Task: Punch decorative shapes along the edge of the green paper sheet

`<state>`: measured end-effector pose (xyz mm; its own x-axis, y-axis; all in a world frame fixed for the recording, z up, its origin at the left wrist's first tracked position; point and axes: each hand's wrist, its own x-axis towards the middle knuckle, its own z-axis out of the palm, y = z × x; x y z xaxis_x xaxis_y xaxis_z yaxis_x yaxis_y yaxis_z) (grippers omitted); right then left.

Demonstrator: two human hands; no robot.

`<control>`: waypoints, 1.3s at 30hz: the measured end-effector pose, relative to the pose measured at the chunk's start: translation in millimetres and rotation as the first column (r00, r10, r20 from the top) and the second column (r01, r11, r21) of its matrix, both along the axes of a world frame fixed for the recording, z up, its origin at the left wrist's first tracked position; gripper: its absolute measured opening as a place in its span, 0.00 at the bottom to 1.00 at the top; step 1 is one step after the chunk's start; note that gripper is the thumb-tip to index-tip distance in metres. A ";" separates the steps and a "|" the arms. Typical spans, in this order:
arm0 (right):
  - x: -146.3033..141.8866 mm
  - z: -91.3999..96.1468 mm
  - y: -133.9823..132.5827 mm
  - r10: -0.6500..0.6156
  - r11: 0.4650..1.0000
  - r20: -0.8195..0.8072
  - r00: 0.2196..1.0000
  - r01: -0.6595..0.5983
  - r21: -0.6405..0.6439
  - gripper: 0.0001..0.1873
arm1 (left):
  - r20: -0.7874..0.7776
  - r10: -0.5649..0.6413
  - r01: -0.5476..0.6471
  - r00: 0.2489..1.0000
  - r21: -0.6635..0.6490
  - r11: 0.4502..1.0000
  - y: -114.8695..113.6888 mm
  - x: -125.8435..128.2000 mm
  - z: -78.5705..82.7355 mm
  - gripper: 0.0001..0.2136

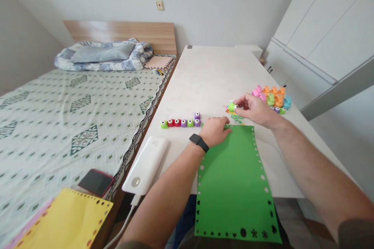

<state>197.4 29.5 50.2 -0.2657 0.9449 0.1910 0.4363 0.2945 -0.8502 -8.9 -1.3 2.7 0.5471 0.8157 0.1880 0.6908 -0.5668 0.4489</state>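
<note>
A sheet of green paper (233, 186) lies on the white table and hangs over its front edge, with small shapes punched along its borders. On its upper left part rests my left hand (215, 131), fingers lying on the sheet and thumb apart. My right hand (253, 109) pinches a small green craft punch (231, 107) just beyond the paper's top edge. Below that punch are scattered colored paper cutouts (237, 118). Left of my left hand stands a row of small punches (183, 123) in green, red and purple, with one purple punch (197, 115) behind its right end.
Larger pink, orange, green and blue punches (273, 95) cluster at the table's right edge. A white power bank (146, 165) with a cable lies at the left edge. On the bed (55, 116) are a phone (96, 182) and yellow punched paper (64, 218). A cabinet (327, 27) stands right.
</note>
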 end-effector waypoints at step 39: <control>34.9 -33.9 -27.8 0.243 0.959 0.169 0.955 -0.210 -0.190 0.29 | 0.190 -0.031 0.037 0.981 -0.028 0.999 -1.4 5.5 0.7 0.10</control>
